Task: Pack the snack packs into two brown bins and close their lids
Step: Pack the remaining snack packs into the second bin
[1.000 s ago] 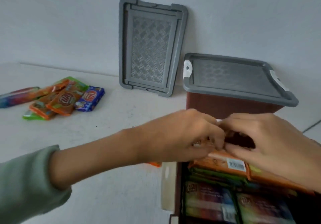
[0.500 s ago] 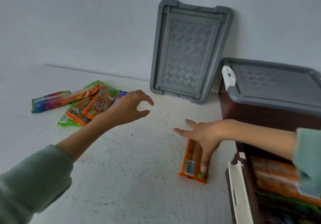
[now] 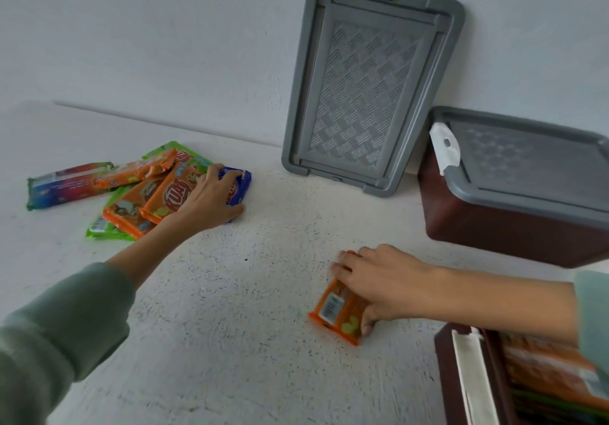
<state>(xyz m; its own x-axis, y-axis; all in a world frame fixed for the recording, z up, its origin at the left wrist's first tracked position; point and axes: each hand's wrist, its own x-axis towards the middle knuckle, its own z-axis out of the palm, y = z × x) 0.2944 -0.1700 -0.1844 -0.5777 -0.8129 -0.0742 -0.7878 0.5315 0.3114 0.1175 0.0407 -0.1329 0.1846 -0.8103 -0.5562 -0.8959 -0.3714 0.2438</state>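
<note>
Closed bin (image 3: 494,230) done; open bin (image 3: 443,378) part full. My left hand (image 3: 211,200) grips a blue pack (image 3: 240,186), right hand (image 3: 385,282) an orange pack (image 3: 333,309); lid (image 3: 369,85) waits.

Far left on the counter (image 3: 230,342) sits the pile of snack packs (image 3: 138,200), overlapping one another, and the left hand (image 3: 211,200) lies on its right end, fingers and thumb around the edge pack. Behind, at centre, the loose lid (image 3: 369,85) leans upright against the wall (image 3: 131,45). Just right of it stands the closed bin (image 3: 494,226). In front of that bin, the single pack (image 3: 339,315) lies flat under the right hand (image 3: 385,282), held end to end. Nearest, at the right corner, the open bin (image 3: 443,375) has packs inside.
</note>
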